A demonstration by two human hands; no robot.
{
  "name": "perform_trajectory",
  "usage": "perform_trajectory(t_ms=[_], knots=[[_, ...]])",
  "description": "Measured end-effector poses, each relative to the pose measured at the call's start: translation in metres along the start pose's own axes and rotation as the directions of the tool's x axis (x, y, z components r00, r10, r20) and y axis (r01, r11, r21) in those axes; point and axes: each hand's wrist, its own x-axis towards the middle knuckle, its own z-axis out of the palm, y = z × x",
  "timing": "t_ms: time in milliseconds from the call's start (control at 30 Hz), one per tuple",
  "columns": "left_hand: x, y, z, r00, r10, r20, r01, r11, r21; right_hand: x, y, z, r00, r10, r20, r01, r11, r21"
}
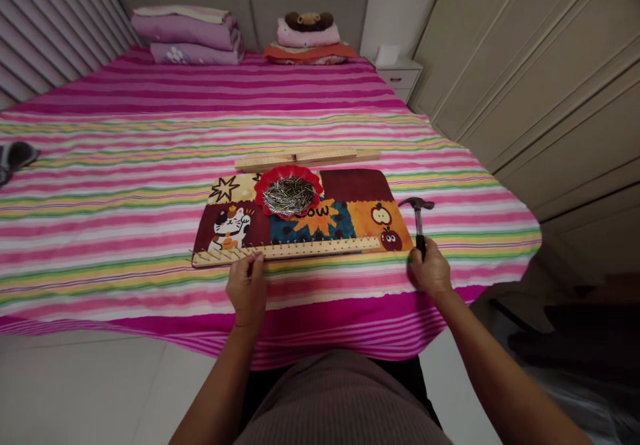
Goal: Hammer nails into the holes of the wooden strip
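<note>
- Bed (pixel 115 198), spread with striped cloth: pink, white, yellow and green in the middle, deep magenta along the far end and near edge.
- Flat near the front, a printed mat (pixel 357 185) in patchwork colours.
- Just beyond its far edge, bare wooden strips (pixel 320 157).
- At the far end, folded purple bedding (pixel 187 35) beside a smaller pink-and-orange pile (pixel 307 38).
- At the left edge, a dark, grey-trimmed item (pixel 19 157), partly cut off.

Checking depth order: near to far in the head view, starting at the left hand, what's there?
Left hand → nailed strip → red bowl → back strips → purple bedding.
</note>
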Motion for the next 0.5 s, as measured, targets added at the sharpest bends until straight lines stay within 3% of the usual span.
perform_trajectory(t_ms=[167,300,400,500], knots=[[0.0,0.004,0.003,0.997,0.056,0.045,-0.06,0.994,0.086,0.003,0.006,-0.005,0.999,0.052,-0.001,-0.052,0.99,0.128],[0.0,0.002,0.008,0.991,0.124,0.045,-0.128,0.987,0.1,-0.008,-0.004,-0.02,0.992,0.125,-0.007,-0.113,0.92,0.375],[0.0,-0.001,0.011,0.975,0.217,0.043,-0.221,0.969,0.113,-0.039,-0.029,-0.034,0.995,0.096,0.039,-0.098,0.748,0.656],[0.002,-0.003,0.011,0.962,0.263,0.07,-0.271,0.95,0.157,-0.081,-0.064,-0.047,0.978,-0.081,0.193,-0.129,0.49,0.862]])
